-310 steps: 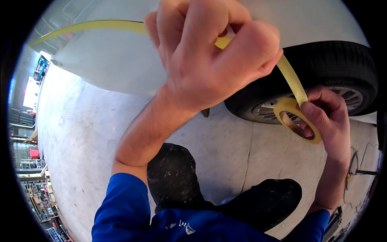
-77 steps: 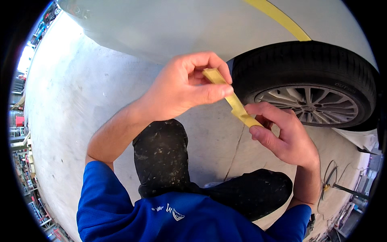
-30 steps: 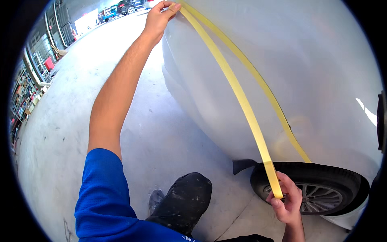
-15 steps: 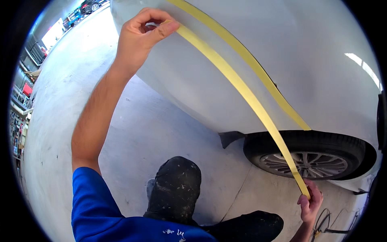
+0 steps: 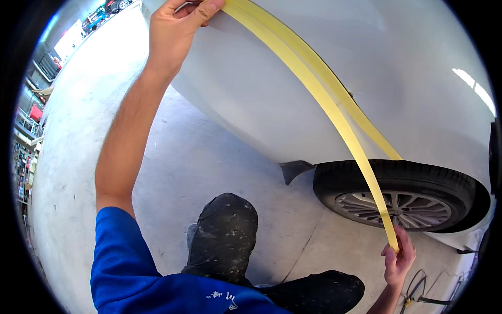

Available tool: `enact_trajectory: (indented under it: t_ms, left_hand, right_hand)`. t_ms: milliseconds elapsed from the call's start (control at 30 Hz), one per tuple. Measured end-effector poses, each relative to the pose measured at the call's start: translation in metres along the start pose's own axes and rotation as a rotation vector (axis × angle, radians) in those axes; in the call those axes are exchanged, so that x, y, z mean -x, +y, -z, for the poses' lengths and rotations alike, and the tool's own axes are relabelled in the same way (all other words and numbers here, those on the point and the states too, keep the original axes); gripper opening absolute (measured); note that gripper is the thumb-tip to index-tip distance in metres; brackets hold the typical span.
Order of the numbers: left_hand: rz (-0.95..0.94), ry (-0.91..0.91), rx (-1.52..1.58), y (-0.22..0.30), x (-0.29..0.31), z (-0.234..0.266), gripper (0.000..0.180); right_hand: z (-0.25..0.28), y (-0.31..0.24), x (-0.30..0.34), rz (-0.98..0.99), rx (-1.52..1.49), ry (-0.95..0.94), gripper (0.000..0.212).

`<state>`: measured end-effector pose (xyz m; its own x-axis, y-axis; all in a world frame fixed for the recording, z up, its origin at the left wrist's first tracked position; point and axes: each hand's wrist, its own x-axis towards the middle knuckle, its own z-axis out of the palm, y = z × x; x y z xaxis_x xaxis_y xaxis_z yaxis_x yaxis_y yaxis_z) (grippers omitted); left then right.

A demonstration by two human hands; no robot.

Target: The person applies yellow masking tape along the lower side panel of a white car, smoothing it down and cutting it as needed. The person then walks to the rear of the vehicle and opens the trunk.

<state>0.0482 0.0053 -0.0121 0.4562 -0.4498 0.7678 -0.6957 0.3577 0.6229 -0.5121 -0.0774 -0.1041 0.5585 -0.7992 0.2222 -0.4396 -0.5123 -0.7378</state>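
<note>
Lifted slightly since before, the left hand (image 5: pixel 175 31) pinches one yellow tape strip (image 5: pixel 334 115); right hand (image 5: pixel 398 259) fingers pinch its lower end. A second strip (image 5: pixel 361 118) lies on the white car (image 5: pixel 418 68).

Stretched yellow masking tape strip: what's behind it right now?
Behind the stretched yellow masking tape strip are the white car body panel, a second yellow tape line stuck on it, and the black tyre. Whatever it directly crosses is hidden.

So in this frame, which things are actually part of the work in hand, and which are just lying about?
In use:
- left hand, pinching the upper end of the tape
- right hand, holding the lower end
- loose yellow tape strip stretched between them
- white car panel with a taped strip already on it

Lying about:
- cables on the floor
- shelves and clutter at far left
</note>
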Motion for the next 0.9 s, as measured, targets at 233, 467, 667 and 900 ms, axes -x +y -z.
enact_trajectory:
  t_ms: [233, 467, 667, 900]
  left_hand:
    - [0.049, -0.062, -0.009, -0.020, -0.006, 0.012, 0.044]
    - [0.026, -0.048, -0.034, -0.024, -0.005, 0.006, 0.048]
    - [-0.033, 0.073, -0.096, -0.027, -0.007, 0.006, 0.051]
    - [-0.486, 0.238, -0.575, -0.030, 0.003, -0.002, 0.055]
  right_hand:
    - [-0.011, -0.002, -0.009, -0.013, 0.027, -0.012, 0.052]
    - [-0.012, 0.002, -0.010, 0.004, 0.002, -0.002, 0.051]
    - [-0.011, 0.005, -0.012, 0.043, -0.025, 0.024, 0.051]
    - [-0.005, 0.002, -0.009, 0.038, 0.014, 0.012, 0.052]
